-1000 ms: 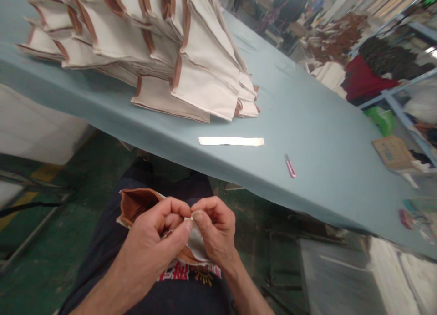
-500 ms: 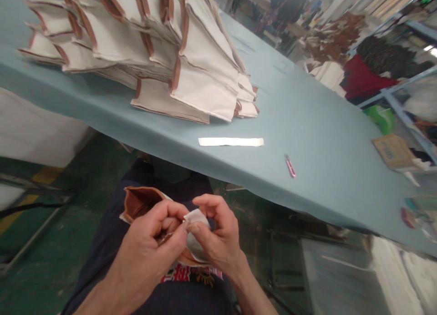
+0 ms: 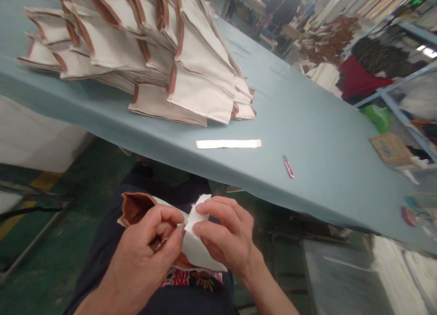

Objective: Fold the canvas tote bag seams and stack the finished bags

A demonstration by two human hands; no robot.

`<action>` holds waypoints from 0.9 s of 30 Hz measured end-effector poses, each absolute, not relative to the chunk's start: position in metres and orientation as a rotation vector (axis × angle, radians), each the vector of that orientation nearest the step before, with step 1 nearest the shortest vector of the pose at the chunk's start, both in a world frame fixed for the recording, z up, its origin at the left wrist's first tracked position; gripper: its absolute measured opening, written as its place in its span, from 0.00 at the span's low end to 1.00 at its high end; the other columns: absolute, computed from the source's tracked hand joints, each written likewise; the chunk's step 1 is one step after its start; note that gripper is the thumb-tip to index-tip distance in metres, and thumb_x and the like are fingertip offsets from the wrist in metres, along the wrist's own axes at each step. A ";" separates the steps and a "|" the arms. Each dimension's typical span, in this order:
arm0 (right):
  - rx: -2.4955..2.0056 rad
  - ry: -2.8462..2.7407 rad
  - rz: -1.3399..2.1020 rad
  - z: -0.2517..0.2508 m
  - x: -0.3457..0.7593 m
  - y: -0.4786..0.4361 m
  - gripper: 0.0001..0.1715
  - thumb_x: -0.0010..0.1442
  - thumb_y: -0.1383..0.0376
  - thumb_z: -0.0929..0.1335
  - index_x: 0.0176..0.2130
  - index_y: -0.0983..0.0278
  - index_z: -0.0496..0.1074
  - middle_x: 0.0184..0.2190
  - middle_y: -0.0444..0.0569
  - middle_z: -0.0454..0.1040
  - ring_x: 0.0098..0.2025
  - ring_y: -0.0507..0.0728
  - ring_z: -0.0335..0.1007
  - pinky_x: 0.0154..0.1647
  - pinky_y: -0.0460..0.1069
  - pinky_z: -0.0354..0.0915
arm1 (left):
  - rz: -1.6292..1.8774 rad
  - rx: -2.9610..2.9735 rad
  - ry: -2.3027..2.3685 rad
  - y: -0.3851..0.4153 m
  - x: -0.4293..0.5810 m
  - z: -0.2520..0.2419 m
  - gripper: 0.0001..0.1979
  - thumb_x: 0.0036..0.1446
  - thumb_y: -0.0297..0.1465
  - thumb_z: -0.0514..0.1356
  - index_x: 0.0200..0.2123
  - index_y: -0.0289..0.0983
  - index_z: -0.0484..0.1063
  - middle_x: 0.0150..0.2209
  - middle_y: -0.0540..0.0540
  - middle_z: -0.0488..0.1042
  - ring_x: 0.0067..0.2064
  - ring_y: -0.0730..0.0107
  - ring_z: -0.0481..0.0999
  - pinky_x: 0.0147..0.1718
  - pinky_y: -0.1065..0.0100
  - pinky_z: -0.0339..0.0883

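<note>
Over my lap I hold a small cream cloth pouch with brown lining (image 3: 136, 206). My left hand (image 3: 143, 256) is closed, pinching the pouch near its open brown mouth. My right hand (image 3: 227, 240) is closed too, thumb and fingers gripping the pouch's white corner (image 3: 198, 212), which is folded upward. Both hands touch at the fingertips, below the near edge of the blue-grey table (image 3: 307, 137).
A fanned stack of cream pouches with brown trim (image 3: 153, 55) fills the table's left. A white strip (image 3: 228, 144) and a small pink cutter (image 3: 288, 166) lie near the front edge. A cardboard box (image 3: 391, 150), shelving and heaps of fabric stand at right. Green floor lies below left.
My right hand has shifted right and opened wider over the pouch, pulling its white corner up and out. My left hand keeps its pinch in nearly the same place.
</note>
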State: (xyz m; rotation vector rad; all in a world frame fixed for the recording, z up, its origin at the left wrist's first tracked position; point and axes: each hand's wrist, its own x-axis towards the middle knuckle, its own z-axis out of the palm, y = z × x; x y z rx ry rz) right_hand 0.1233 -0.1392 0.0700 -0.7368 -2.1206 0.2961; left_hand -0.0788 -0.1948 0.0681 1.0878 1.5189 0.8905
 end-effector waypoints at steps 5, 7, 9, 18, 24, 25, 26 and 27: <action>-0.589 -2.257 0.090 0.084 0.135 -0.131 0.13 0.74 0.71 0.73 0.42 0.53 0.82 0.46 0.45 0.91 0.47 0.56 0.86 0.51 0.50 0.83 | 0.757 0.876 1.396 -0.183 -0.088 0.097 0.19 0.57 0.49 0.70 0.24 0.41 0.80 0.23 0.52 0.75 0.26 0.69 0.71 0.26 0.73 0.65; -0.534 -2.309 0.063 0.090 0.138 -0.129 0.14 0.74 0.72 0.71 0.41 0.53 0.82 0.43 0.44 0.91 0.44 0.55 0.84 0.50 0.49 0.83 | 0.701 0.806 1.313 -0.180 -0.092 0.103 0.18 0.55 0.49 0.70 0.25 0.41 0.81 0.23 0.52 0.75 0.27 0.69 0.70 0.26 0.73 0.63; -0.499 -2.364 0.070 0.096 0.139 -0.128 0.14 0.73 0.72 0.71 0.39 0.53 0.82 0.42 0.41 0.91 0.40 0.54 0.83 0.48 0.48 0.82 | 0.644 0.731 1.240 -0.177 -0.094 0.105 0.17 0.53 0.49 0.70 0.26 0.41 0.82 0.23 0.52 0.75 0.26 0.70 0.69 0.25 0.73 0.60; -0.418 -2.397 0.114 0.097 0.136 -0.126 0.12 0.69 0.72 0.74 0.37 0.55 0.83 0.37 0.42 0.89 0.34 0.53 0.78 0.40 0.48 0.79 | 0.487 0.675 1.157 -0.176 -0.099 0.092 0.19 0.48 0.51 0.71 0.27 0.41 0.77 0.22 0.53 0.66 0.26 0.72 0.61 0.24 0.76 0.51; -0.427 -2.341 0.105 0.086 0.133 -0.130 0.13 0.71 0.71 0.74 0.35 0.55 0.82 0.36 0.42 0.86 0.35 0.52 0.74 0.39 0.48 0.75 | 0.376 0.662 1.043 -0.169 -0.104 0.088 0.21 0.49 0.51 0.73 0.30 0.41 0.75 0.24 0.55 0.63 0.28 0.71 0.58 0.25 0.75 0.52; -0.419 -2.321 0.104 0.083 0.133 -0.131 0.13 0.71 0.71 0.73 0.35 0.56 0.82 0.36 0.42 0.86 0.35 0.53 0.74 0.39 0.48 0.75 | 0.335 0.676 1.005 -0.167 -0.105 0.085 0.22 0.50 0.52 0.73 0.31 0.40 0.74 0.24 0.56 0.62 0.28 0.72 0.57 0.25 0.75 0.51; -0.410 -2.303 0.103 0.082 0.133 -0.131 0.14 0.71 0.72 0.73 0.35 0.57 0.81 0.36 0.43 0.85 0.35 0.53 0.73 0.38 0.48 0.74 | 0.296 0.691 0.962 -0.165 -0.106 0.082 0.23 0.51 0.52 0.73 0.31 0.40 0.74 0.25 0.56 0.61 0.29 0.72 0.56 0.26 0.75 0.51; -0.398 -2.288 0.103 0.080 0.132 -0.132 0.14 0.72 0.73 0.72 0.34 0.58 0.81 0.35 0.43 0.85 0.35 0.53 0.73 0.38 0.48 0.74 | 0.267 0.708 0.922 -0.162 -0.107 0.078 0.24 0.52 0.53 0.72 0.31 0.40 0.73 0.25 0.56 0.61 0.28 0.73 0.56 0.25 0.75 0.50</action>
